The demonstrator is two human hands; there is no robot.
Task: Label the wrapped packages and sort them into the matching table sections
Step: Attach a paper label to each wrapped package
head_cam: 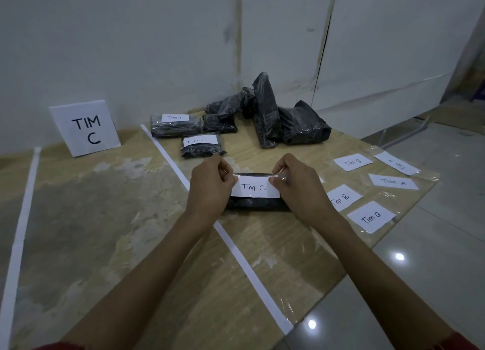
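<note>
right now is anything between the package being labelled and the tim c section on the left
Nothing visible does. The package lies just right of the flat white strip on the table; the TIM C sign stands left of that strip. Only the strip lies between.

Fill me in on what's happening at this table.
A person is labelling black wrapped packages. The left hand and right hand pinch clear tape over a Tim C label on the package in front. Two labelled packages lie beyond, an unlabelled pile behind them, spare labels to the right.
</note>
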